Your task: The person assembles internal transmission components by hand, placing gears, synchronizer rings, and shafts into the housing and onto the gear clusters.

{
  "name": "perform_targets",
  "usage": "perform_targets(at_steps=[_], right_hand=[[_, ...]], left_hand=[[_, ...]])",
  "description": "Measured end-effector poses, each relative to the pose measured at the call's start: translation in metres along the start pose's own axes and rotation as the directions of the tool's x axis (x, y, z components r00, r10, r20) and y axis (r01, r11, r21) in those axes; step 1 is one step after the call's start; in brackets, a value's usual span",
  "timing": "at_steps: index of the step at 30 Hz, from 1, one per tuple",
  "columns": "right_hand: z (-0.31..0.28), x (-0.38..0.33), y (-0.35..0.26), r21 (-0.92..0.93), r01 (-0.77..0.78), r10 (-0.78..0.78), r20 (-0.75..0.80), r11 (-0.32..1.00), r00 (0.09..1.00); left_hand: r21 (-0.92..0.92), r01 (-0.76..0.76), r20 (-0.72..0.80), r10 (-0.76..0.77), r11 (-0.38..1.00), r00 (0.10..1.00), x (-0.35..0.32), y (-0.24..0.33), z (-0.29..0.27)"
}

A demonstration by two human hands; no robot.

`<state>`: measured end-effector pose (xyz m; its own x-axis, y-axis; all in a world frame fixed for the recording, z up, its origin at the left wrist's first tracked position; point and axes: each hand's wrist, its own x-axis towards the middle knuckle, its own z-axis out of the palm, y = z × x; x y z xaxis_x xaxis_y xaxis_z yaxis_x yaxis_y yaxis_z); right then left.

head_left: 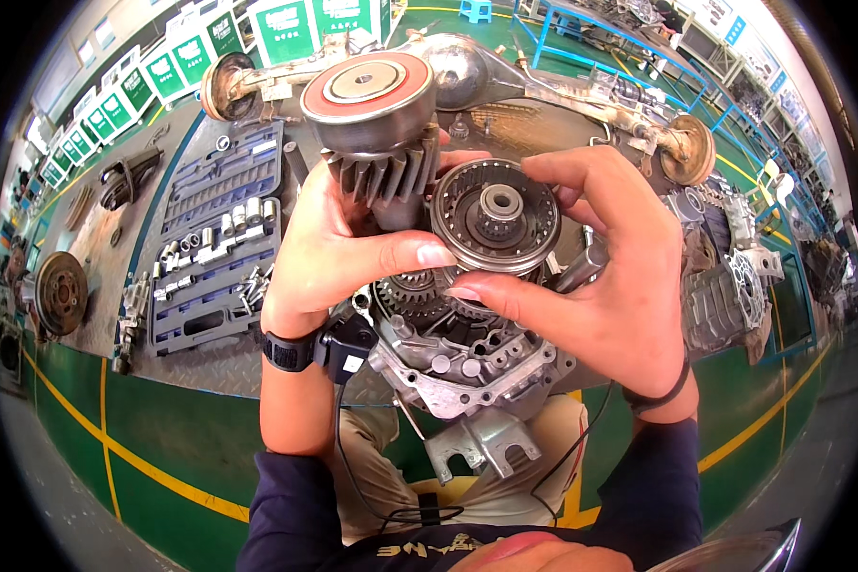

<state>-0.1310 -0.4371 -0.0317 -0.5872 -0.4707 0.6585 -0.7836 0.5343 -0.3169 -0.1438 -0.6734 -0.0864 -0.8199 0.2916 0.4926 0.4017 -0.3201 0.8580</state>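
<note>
My left hand (pixel 324 248) curls round a helical gear shaft (pixel 381 176), topped by a wide bearing with an orange-red face. Its thumb tip rests on the near left rim of a round gear assembly (pixel 460 214), while fingertips show behind that part. My right hand (pixel 610 276) grips the same gear assembly from the right, thumb on the near edge and fingers on the far edge. Both parts are above an open metal gearbox housing (pixel 458 377), where more gears (pixel 412 291) show. Lower ends of the shaft and the assembly are hidden by hands and housing.
A blue socket-set case (pixel 195 319) with several sockets lies on the bench at left. Along the back stretches an axle (pixel 467 71) with end drums. Another gearbox casing (pixel 720 300) stands at right. A cable (pixel 341 429) hangs from my left wrist.
</note>
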Motion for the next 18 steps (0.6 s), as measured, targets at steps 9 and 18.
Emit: perform_targets(at_steps=[9,18], right_hand=[[0.002,-0.002,0.002,0.279,-0.151,0.141,0.057,0.948,0.988],[0.005,-0.003,0.005,0.185,-0.107,0.104,0.027,0.977,0.994]], left_hand=[[-0.056,-0.024,-0.012,0.024,0.998,1.0,0.002,-0.002,0.002],[-0.063,-0.066,-0.031,0.064,0.996,0.997,0.002,-0.011,0.001]])
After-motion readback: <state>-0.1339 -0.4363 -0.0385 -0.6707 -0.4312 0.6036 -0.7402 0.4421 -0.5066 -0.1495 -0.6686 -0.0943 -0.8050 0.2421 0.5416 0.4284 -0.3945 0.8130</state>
